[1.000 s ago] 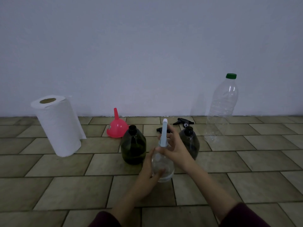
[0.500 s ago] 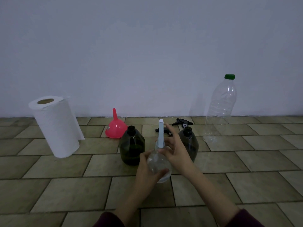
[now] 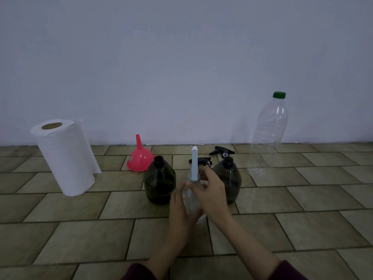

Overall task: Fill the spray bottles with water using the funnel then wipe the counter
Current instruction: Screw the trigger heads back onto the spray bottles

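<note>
Left hand (image 3: 180, 201): fingers curled around clear spray bottle (image 3: 192, 201).
Right hand (image 3: 212, 194): fingers pinching its neck.
Adjacent: dark bottles (image 3: 160, 182) both sides.

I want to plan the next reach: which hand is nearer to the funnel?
Left. The left hand grips the clear bottle on the funnel's side; the right hand is farther right.

No text, brand, number or sign can be read on anything here; the clear plastic bottle (image 3: 269, 134) near the wall carries no label. The pink funnel (image 3: 139, 158) bears a small mark, too blurred to read.
</note>
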